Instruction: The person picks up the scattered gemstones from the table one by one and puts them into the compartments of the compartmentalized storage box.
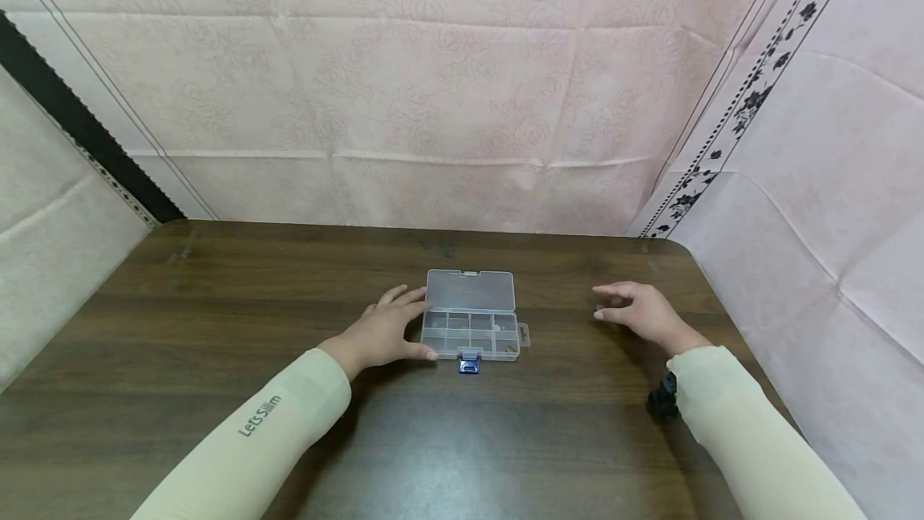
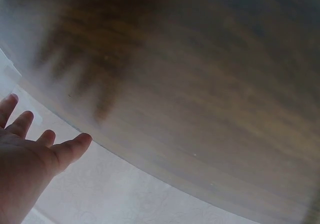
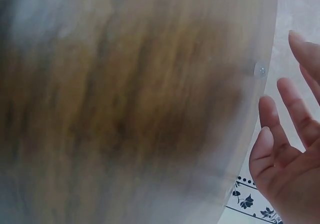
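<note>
A clear plastic compartment box (image 1: 470, 323) lies on the wooden table with its lid (image 1: 471, 291) swung back. At its left side is my left hand (image 1: 390, 329), fingers spread, with fingertips and thumb right at the box's edge. A small shiny blue rectangular piece (image 1: 469, 363) shows at the box's front edge. Off to the right, my right hand (image 1: 645, 313) has its thumb and fingers loosely bent and apart. By its fingertips in the head view is a tiny clear thing (image 1: 598, 308). Both wrist views show the hands with spread fingers, the left hand (image 2: 30, 156) and the right hand (image 3: 290, 159).
The brown wooden table (image 1: 289, 424) runs back to a pale patterned cloth wall (image 1: 433, 103). More cloth hangs at the left and right sides. A clear tab (image 1: 524, 335) sticks out at the box's right side. Small bits show in the box's right compartments.
</note>
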`<state>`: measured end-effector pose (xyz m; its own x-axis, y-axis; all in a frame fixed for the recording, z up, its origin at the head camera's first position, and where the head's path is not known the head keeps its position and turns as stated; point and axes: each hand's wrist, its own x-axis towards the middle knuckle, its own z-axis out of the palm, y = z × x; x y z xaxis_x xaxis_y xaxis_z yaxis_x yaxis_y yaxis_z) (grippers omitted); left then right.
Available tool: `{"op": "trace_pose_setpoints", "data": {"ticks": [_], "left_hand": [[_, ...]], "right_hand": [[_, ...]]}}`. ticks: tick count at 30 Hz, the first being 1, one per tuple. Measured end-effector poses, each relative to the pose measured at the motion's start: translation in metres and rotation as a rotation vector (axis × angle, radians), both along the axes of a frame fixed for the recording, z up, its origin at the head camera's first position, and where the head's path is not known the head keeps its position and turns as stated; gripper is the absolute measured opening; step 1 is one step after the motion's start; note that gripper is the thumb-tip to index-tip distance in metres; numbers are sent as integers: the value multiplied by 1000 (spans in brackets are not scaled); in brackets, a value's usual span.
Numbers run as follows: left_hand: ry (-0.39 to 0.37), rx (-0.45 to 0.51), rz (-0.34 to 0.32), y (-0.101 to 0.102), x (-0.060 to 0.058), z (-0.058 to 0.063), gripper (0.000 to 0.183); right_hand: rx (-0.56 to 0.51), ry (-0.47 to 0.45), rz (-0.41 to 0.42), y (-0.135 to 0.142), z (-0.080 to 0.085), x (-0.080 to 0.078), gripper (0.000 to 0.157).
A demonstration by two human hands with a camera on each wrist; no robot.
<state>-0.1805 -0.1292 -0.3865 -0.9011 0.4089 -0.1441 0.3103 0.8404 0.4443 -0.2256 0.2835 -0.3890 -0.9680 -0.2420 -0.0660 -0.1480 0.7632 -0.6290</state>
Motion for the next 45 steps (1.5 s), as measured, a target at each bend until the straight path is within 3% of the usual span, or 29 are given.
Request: {"op": "trace_pose_setpoints", "data": {"ticks": [16,45], "left_hand": [[-7,-5,2,0,0,1,86],[-8,-4,-3,0,-1,0,87]], "right_hand": [[-67,-91,-18,3,-6,-9,43],[21,-38,-2,-5,-7,-14,24]]}}
